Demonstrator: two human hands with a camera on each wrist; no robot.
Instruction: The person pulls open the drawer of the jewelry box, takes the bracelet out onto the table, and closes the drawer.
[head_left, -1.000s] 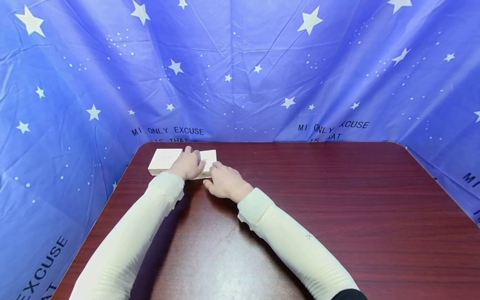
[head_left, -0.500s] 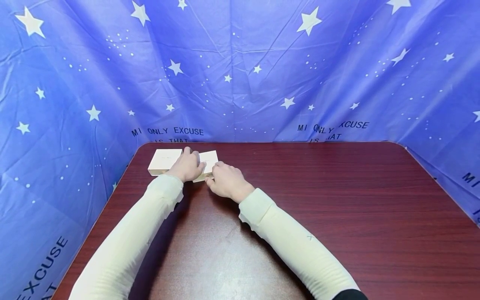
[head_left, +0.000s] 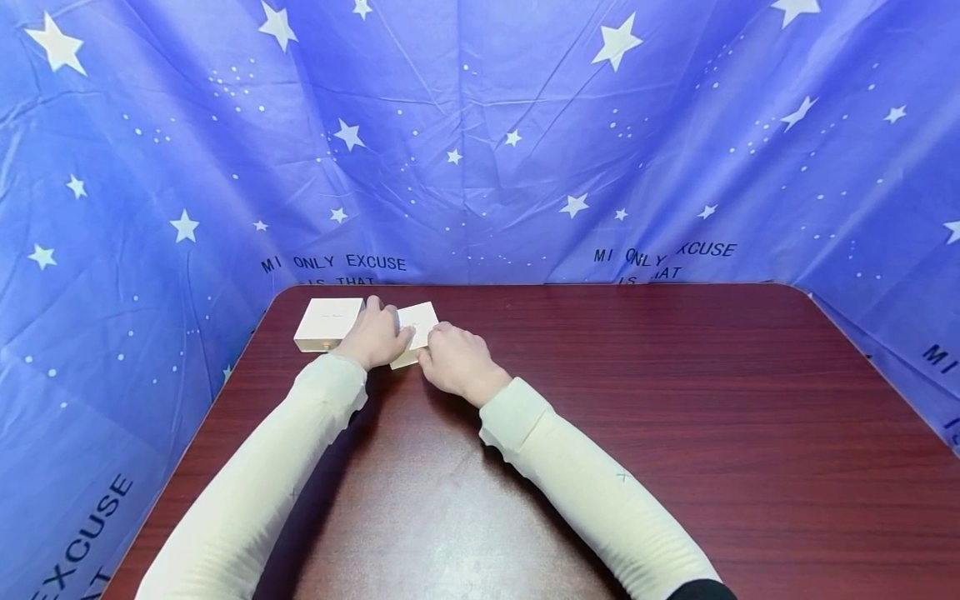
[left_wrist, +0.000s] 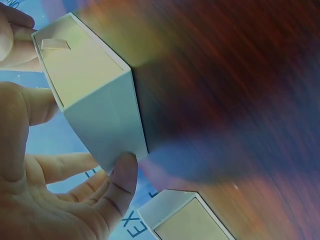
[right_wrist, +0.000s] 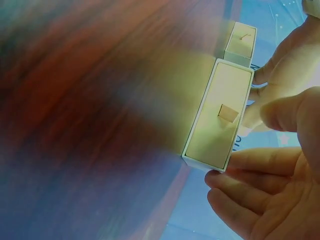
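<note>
Two small white boxes stand side by side at the table's far left. My left hand point(head_left: 375, 333) reaches between them in the head view and holds the right-hand drawer box point(head_left: 417, 323), its thumb along the top and its fingers at the left end. A small pull tab point(right_wrist: 228, 113) sticks out of that box's pale drawer front in the right wrist view. My right hand point(head_left: 457, 358) is at its right end, with fingertips point(right_wrist: 215, 175) touching the end and the thumb in front, apart from the tab. The other drawer box point(head_left: 328, 321) is partly behind my left hand.
The dark red wooden table point(head_left: 637, 400) reaches to rounded far corners. A blue curtain point(head_left: 465, 167) with white stars and printed words hangs around its back and sides.
The right-hand box has turned, its left front corner swinging toward me and a little to the right. My right hand has shifted slightly right. The left hand has barely moved.
</note>
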